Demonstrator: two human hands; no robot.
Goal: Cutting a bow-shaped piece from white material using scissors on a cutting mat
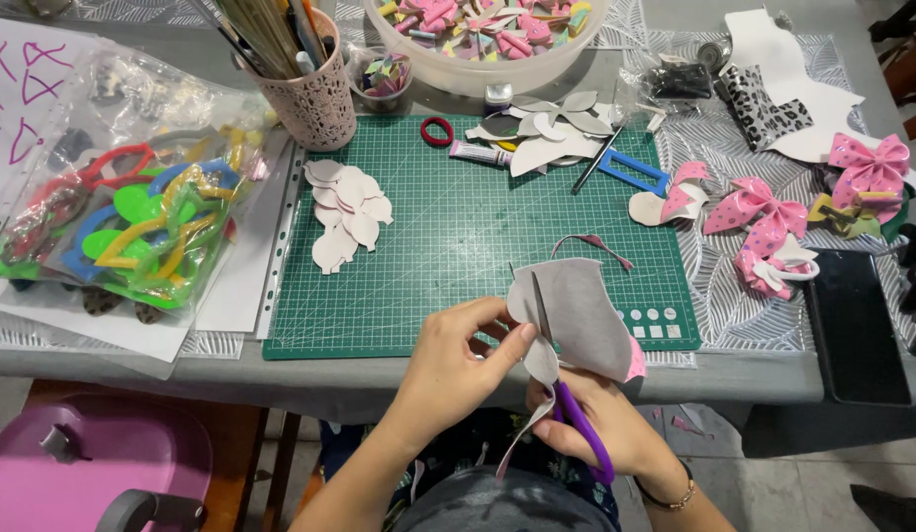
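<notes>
Grey fabric sheet with pink underside (pixel 581 315) pinched by left hand (pixel 458 369) fingertips; purple-handled scissors (pixel 576 419) gripped by right hand (pixel 610 429) just below, blades set into sheet edge.

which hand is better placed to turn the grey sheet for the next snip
Left. The left hand already pinches the grey sheet at its edge, while the right hand is occupied with the purple scissors.

So the grey fabric sheet (pixel 576 310) is held up off the worktop's front edge, pale side showing with a bit of pink peeking out at its lower right corner. Purple-handled scissors (pixel 566 394) are cutting into it from below, blades pointing up, and a thin trimmed strip dangles down.
</notes>
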